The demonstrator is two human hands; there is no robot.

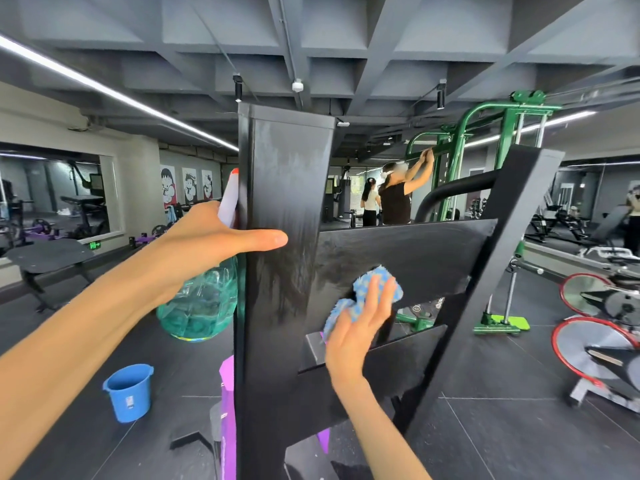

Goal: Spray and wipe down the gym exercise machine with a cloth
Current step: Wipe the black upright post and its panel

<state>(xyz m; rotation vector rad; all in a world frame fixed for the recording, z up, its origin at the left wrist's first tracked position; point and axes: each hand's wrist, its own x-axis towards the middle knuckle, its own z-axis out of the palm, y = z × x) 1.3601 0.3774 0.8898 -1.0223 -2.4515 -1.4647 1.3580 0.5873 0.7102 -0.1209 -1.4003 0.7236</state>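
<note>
While the left hand (207, 244) grips the bottle (199, 303) out of the way behind the post (284, 202), thumb straight across it, likely bracing, the right hand (356, 334) presses the cloth (360, 289) flat-fingered on the streaked crossplate (415, 251), apparently mid-wipe.

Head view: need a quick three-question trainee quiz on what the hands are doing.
1. True or false: the right hand presses the blue cloth with straight fingers against the black cross panel.
2. Which hand holds the spray bottle? A) left hand B) right hand C) neither
3. Fill in: the blue bucket stands on the ___.

Key: 1 true; 2 A; 3 floor.
</note>
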